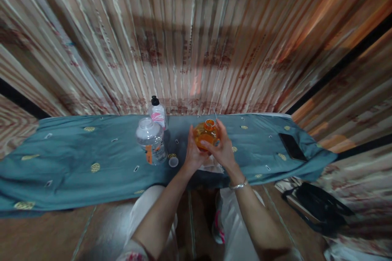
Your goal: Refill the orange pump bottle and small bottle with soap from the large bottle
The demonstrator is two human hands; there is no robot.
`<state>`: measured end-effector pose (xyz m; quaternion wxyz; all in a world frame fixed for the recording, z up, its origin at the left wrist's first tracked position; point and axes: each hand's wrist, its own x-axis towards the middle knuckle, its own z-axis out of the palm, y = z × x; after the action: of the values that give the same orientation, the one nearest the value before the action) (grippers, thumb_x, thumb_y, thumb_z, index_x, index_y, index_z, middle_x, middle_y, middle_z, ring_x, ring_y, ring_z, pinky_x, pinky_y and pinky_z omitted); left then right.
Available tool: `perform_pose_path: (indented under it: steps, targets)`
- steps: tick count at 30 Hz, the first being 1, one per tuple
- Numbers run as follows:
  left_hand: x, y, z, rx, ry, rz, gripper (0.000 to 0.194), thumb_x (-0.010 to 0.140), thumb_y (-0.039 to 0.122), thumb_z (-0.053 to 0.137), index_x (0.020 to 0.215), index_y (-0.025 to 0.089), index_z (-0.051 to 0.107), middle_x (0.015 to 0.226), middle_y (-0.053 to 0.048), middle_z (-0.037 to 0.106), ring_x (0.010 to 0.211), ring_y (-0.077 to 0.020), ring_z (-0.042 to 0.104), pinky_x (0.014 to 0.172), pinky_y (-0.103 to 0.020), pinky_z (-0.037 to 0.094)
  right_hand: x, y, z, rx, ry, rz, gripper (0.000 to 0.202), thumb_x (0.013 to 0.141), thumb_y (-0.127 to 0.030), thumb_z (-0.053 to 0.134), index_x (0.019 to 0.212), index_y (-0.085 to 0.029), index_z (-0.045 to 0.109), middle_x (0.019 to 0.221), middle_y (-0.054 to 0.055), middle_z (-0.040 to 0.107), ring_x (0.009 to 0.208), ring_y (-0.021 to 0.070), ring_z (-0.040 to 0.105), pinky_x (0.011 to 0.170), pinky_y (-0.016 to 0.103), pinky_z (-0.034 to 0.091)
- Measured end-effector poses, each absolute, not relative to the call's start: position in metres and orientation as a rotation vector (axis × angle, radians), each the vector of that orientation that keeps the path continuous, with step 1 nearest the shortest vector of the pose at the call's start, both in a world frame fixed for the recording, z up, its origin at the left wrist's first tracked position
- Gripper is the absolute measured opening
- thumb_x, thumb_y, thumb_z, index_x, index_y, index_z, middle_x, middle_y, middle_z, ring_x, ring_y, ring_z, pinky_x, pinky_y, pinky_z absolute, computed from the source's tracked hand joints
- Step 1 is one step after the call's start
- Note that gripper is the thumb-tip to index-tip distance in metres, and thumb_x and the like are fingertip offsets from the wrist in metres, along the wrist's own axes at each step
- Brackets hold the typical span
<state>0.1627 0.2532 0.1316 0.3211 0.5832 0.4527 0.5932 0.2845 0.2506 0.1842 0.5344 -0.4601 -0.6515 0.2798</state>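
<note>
Both hands hold a round, transparent orange bottle (202, 133) upright over the cloth-covered table, its open neck facing up. My left hand (193, 153) wraps its left side. My right hand (224, 147) grips the right side, its thumb across the front. A thin pale stick-like thing stands up by the right fingertips; what it is I cannot make out. Left of my hands is a large clear plastic bottle (150, 136) with an orange label and no cap on its neck. A small whitish cap (173, 162) lies beside it. Something white and flat (211, 166) lies beneath my hands.
Behind the clear bottle stands another clear bottle (157, 114) with a black top and pink print. A dark phone (292, 147) lies at the right of the teal tablecloth (116, 163). A striped curtain (171, 40) hangs directly behind the table. A black bag (318, 208) sits low at right.
</note>
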Motion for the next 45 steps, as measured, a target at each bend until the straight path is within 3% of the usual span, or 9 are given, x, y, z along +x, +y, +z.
perform_pose_path:
  steps: [7, 14, 20, 25, 27, 29, 34, 40, 45]
  targets:
    - [0.157, 0.248, 0.125, 1.549, 1.21, 1.544, 0.123, 0.058, 0.034, 0.086, 0.154, 0.02, 0.01, 0.153, -0.021, 0.038, 0.14, -0.0346, 0.042, 0.116, -0.053, 0.035, 0.277, 0.248, 0.165, -1.221, -1.571, 0.528, 0.103, 0.065, -0.059, 0.079, 0.146, -0.013, 0.036, 0.144, 0.021, 0.052, 0.133, 0.0333, 0.051, 0.11, 0.052, 0.043]
    - [0.148, 0.224, 0.116, 1.528, 1.336, 1.5, 0.119, 0.059, 0.041, 0.086, 0.153, 0.019, 0.017, 0.159, -0.021, 0.027, 0.15, -0.0364, 0.022, 0.121, -0.056, 0.019, 0.287, 0.245, 0.16, -1.22, -1.577, 0.542, 0.109, 0.069, -0.06, 0.077, 0.152, -0.015, 0.023, 0.147, 0.023, 0.048, 0.134, 0.033, 0.05, 0.11, 0.054, 0.042]
    - [0.137, 0.21, 0.114, 1.564, 1.379, 1.47, 0.112, 0.061, 0.043, 0.085, 0.152, 0.02, 0.023, 0.159, -0.021, 0.026, 0.15, -0.0351, 0.022, 0.122, -0.055, 0.018, 0.291, 0.247, 0.159, -1.2, -1.611, 0.549, 0.106, 0.072, -0.061, 0.074, 0.153, -0.015, 0.021, 0.144, 0.023, 0.05, 0.132, 0.033, 0.051, 0.108, 0.054, 0.043]
    - [0.137, 0.201, 0.113, 1.563, 1.378, 1.464, 0.105, 0.063, 0.038, 0.083, 0.15, 0.02, 0.027, 0.158, -0.02, 0.03, 0.15, -0.0335, 0.025, 0.122, -0.053, 0.018, 0.291, 0.239, 0.181, -1.197, -1.666, 0.21, 0.1, 0.079, -0.062, 0.066, 0.154, -0.014, 0.017, 0.157, 0.024, 0.031, 0.147, 0.0369, 0.028, 0.116, 0.061, 0.029]
    - [0.139, 0.195, 0.114, 1.547, 1.374, 1.474, 0.102, 0.065, 0.037, 0.082, 0.149, 0.019, 0.028, 0.158, -0.02, 0.03, 0.15, -0.0326, 0.025, 0.122, -0.052, 0.018, 0.287, 0.229, 0.195, -1.142, -1.722, 0.079, 0.095, 0.083, -0.056, 0.064, 0.154, -0.017, 0.014, 0.16, 0.022, 0.024, 0.151, 0.0363, 0.018, 0.119, 0.062, 0.021]
    - [0.14, 0.187, 0.113, 1.509, 1.365, 1.499, 0.097, 0.067, 0.037, 0.08, 0.148, 0.018, 0.03, 0.158, -0.019, 0.032, 0.149, -0.0317, 0.027, 0.122, -0.052, 0.019, 0.276, 0.217, 0.204, -1.055, -1.805, 0.045, 0.09, 0.086, -0.048, 0.063, 0.155, -0.021, 0.012, 0.161, 0.018, 0.023, 0.151, 0.0341, 0.018, 0.121, 0.06, 0.02]
    - [0.123, 0.16, 0.103, 1.291, 1.371, 1.564, 0.077, 0.069, 0.032, 0.076, 0.138, 0.02, 0.044, 0.149, -0.017, 0.045, 0.144, -0.0308, 0.036, 0.121, -0.052, 0.022, 0.227, 0.206, 0.196, -0.914, -1.992, 0.353, 0.085, 0.088, -0.041, 0.063, 0.155, -0.024, 0.013, 0.157, 0.017, 0.035, 0.149, 0.0293, 0.028, 0.121, 0.055, 0.026]
    - [0.087, 0.144, 0.101, 0.917, 1.308, 1.635, 0.04, 0.069, 0.036, 0.076, 0.103, 0.02, 0.063, 0.109, -0.01, 0.067, 0.106, -0.0252, 0.065, 0.1, -0.045, 0.048, 0.177, 0.241, 0.185, -0.867, -2.031, 0.837, 0.108, 0.071, -0.052, 0.079, 0.154, -0.017, 0.02, 0.156, 0.021, 0.035, 0.144, 0.032, 0.037, 0.117, 0.052, 0.033]
    - [0.056, 0.148, 0.109, 0.709, 1.359, 1.784, 0.041, 0.061, 0.045, 0.082, 0.087, 0.018, 0.065, 0.09, -0.005, 0.069, 0.089, -0.0196, 0.066, 0.093, -0.037, 0.05, 0.153, 0.258, 0.186, -0.84, -1.985, 1.081, 0.116, 0.062, -0.053, 0.083, 0.153, -0.019, 0.021, 0.15, 0.018, 0.047, 0.136, 0.031, 0.048, 0.111, 0.048, 0.04]
